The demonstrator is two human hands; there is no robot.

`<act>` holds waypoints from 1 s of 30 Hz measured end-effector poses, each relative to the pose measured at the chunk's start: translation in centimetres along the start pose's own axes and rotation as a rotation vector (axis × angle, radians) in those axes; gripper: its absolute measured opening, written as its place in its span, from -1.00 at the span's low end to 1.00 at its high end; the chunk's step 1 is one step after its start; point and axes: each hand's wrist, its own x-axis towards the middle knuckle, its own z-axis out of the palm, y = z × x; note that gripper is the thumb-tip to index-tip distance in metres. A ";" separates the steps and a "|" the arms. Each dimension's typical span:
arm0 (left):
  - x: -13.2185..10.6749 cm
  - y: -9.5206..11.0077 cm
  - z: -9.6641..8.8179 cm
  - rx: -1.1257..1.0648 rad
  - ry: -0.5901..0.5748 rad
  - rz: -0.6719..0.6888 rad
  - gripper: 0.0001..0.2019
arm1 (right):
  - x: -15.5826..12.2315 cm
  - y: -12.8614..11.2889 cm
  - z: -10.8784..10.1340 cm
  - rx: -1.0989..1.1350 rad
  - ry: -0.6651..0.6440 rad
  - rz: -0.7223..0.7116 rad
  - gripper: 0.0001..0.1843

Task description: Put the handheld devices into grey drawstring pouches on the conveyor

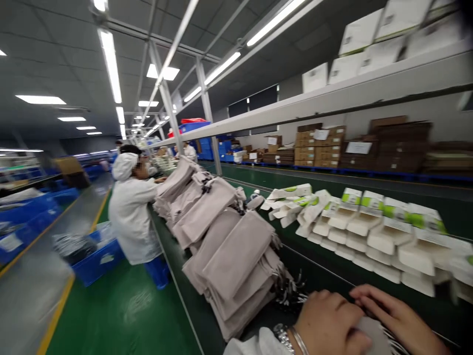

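At the bottom of the view my left hand point(328, 323) rests curled on a beige fabric pouch point(373, 335) on the green conveyor belt point(332, 276). My right hand point(399, 318) lies over the same pouch from the right, fingers bent onto it. A long pile of beige drawstring pouches point(229, 246) runs along the belt just left of my hands. Rows of open white cartons with green labels point(369, 227) lie on the belt beyond my hands.
A person in a white coat and cap point(129, 212) works at the belt further up the line. Blue crates point(99, 259) stand on the green floor beside that person. A shelf point(332, 98) overhead carries white boxes; brown cartons are stacked at the far wall.
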 end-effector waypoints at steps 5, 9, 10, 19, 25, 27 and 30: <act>-0.3 0.3 -1.3 -0.117 0.012 -0.031 -0.70 | 0.2 -0.8 -0.5 0.072 -0.094 0.017 -0.54; -0.1 0.5 -1.6 -0.157 -0.006 -0.043 -0.70 | 0.2 -1.5 -0.5 0.071 -0.117 -0.001 -0.60; -0.1 0.6 -1.6 -0.164 -0.009 -0.045 -0.70 | 0.1 -1.5 -0.5 0.071 -0.118 -0.002 -0.62; 0.2 0.4 -2.0 -0.186 -0.057 -0.051 -0.55 | 0.2 -1.7 -0.6 0.071 -0.115 -0.012 -0.64; 0.3 0.3 -2.1 -0.205 -0.073 -0.050 -0.60 | 0.1 -1.7 -0.6 0.088 -0.117 -0.018 -0.67; 0.3 0.3 -2.1 -0.203 -0.082 -0.058 -0.61 | 0.2 -1.7 -0.6 0.083 -0.112 -0.013 -0.67; 0.2 0.1 -1.6 -0.191 -0.078 -0.065 -0.61 | 0.1 -1.7 -0.5 0.064 -0.106 -0.005 -0.63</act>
